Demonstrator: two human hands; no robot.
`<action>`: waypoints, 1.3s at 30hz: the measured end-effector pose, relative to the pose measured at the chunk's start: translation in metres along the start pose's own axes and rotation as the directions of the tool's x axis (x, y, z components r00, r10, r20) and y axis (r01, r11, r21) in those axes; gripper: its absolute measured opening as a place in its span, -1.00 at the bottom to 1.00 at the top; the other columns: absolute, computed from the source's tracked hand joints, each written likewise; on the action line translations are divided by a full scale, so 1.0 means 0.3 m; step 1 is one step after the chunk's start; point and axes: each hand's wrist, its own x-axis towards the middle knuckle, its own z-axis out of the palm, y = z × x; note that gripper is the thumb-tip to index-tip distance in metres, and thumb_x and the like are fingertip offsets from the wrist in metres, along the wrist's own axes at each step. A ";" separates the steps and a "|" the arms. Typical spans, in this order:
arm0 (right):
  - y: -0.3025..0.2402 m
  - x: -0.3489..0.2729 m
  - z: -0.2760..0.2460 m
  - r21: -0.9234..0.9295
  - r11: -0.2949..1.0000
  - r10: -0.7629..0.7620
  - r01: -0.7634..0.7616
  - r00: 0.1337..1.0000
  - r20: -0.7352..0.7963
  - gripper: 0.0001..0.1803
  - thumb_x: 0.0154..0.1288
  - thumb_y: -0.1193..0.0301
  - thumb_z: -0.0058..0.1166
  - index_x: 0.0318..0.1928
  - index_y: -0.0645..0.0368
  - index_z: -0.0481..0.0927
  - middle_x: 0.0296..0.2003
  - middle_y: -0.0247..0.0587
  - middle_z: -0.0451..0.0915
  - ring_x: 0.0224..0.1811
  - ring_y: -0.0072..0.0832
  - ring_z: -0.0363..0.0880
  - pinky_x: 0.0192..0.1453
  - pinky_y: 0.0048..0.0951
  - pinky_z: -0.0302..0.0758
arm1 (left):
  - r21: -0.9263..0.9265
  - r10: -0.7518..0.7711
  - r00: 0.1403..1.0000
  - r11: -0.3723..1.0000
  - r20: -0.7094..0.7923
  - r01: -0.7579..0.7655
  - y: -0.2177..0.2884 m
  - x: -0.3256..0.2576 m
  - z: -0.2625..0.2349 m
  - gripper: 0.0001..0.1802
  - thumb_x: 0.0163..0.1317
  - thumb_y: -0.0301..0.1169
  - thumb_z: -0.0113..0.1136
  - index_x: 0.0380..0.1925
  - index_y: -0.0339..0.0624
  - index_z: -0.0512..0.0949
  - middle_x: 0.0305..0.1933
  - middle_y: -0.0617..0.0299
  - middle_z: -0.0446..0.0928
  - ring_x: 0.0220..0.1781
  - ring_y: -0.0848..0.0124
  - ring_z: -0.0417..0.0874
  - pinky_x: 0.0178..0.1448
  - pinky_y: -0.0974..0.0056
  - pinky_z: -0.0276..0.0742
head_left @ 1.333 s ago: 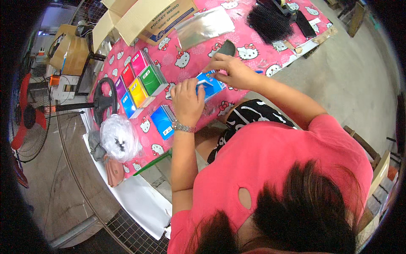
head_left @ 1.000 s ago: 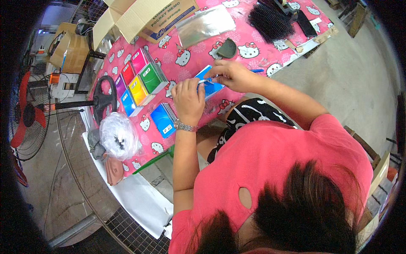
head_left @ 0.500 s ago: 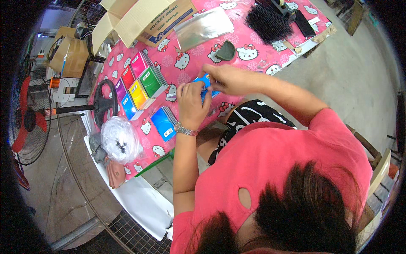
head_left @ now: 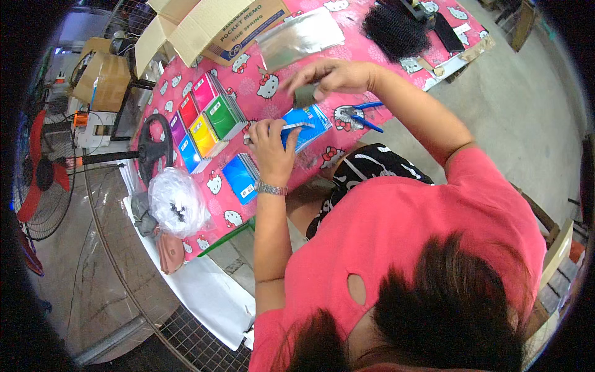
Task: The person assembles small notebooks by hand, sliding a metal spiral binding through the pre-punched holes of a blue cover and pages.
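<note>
A blue spiral notebook (head_left: pixel 314 127) lies on the table in front of me. My left hand (head_left: pixel 273 147), wearing a metal watch, grips its left side, the thumb over a raised edge. Above the notebook's far edge, my right hand (head_left: pixel 339 77) has its thumb and fingers around a grey-green curved piece (head_left: pixel 305 95), slightly blurred and partly hidden by the hand. Blue-handled pliers (head_left: pixel 365 116) lie to the notebook's right, jaws pointing left. Another blue spiral notebook (head_left: pixel 240 180) rests left of my left wrist.
Stacks of coloured notebooks (head_left: pixel 203 133) stand at the left. Beyond are an open cardboard box (head_left: pixel 226 31), clear plastic sheets (head_left: pixel 300 38) and a heap of black spiral coils (head_left: pixel 393 34). A plastic bag (head_left: pixel 178 204) and a fan (head_left: pixel 43 177) are left.
My right hand has moved up off the notebook and taken hold of the grey-green piece, which has shifted toward me. The pliers and more of the blue cover now show.
</note>
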 end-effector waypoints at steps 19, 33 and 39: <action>-0.049 -0.066 0.027 0.078 0.983 0.157 -0.164 0.983 0.093 -0.51 0.17 0.30 0.10 0.09 0.31 0.55 0.08 -0.13 0.56 0.12 -0.43 0.48 0.25 -0.36 0.36 | -0.114 0.076 0.992 0.990 -0.102 -0.087 0.056 0.036 -0.001 -0.63 0.00 -0.16 0.41 -0.31 -0.14 0.54 -0.25 0.16 0.48 -0.09 0.13 0.44 0.04 0.08 0.31; -0.039 -0.029 0.022 -0.119 0.974 0.207 -0.194 0.972 0.112 -0.41 0.12 0.21 0.19 0.12 0.33 0.53 0.03 -0.14 0.55 0.10 -0.37 0.46 0.30 -0.39 0.27 | -0.202 0.090 0.989 0.973 -0.121 -0.113 0.013 0.030 0.000 -0.67 -0.02 -0.32 0.38 -0.29 -0.19 0.51 -0.27 0.11 0.48 -0.13 0.12 0.45 0.02 0.08 0.34; -0.025 0.010 0.046 0.299 0.947 0.047 -0.115 0.973 0.225 -0.37 0.11 0.17 0.21 0.13 0.30 0.52 0.14 -0.08 0.46 0.20 -0.27 0.41 0.34 -0.33 0.23 | -0.384 -0.061 0.995 0.923 -0.075 0.028 -0.063 0.011 -0.019 -0.76 0.03 -0.49 0.29 -0.27 -0.22 0.52 -0.26 0.10 0.47 -0.15 0.18 0.50 -0.04 0.19 0.42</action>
